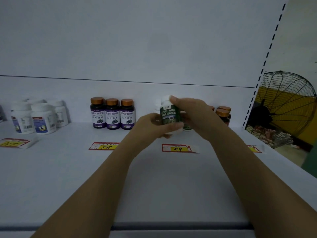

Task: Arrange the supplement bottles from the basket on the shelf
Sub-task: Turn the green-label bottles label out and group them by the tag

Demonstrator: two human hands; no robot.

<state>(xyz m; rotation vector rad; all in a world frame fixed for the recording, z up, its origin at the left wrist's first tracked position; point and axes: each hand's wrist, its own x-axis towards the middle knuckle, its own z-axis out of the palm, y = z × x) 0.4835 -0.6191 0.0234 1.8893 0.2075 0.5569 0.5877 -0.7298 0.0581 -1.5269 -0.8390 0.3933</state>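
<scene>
You hold one white bottle with a dark green label between both hands. Your left hand grips its lower part from the left, with the fingers curled under and around the base. Your right hand grips the upper part from the right, with the fingers wrapped behind the label and the thumb near the white cap. The bottle is lifted above the shelf and leans a little to the left.

Just behind your hands, another green-label bottle stands on the shelf, mostly hidden. In front of it lies the price tag marked 99.

To the left, three purple-label bottles with copper caps stand upright in a row, touching each other, behind the price tag marked 78. Further left is a group of white bottles, with the price tag marked 147 before them. To the right of your right hand, brown bottles with copper caps stand near the shelf end. Beyond the shelf side you see a wire-caged fan.
</scene>
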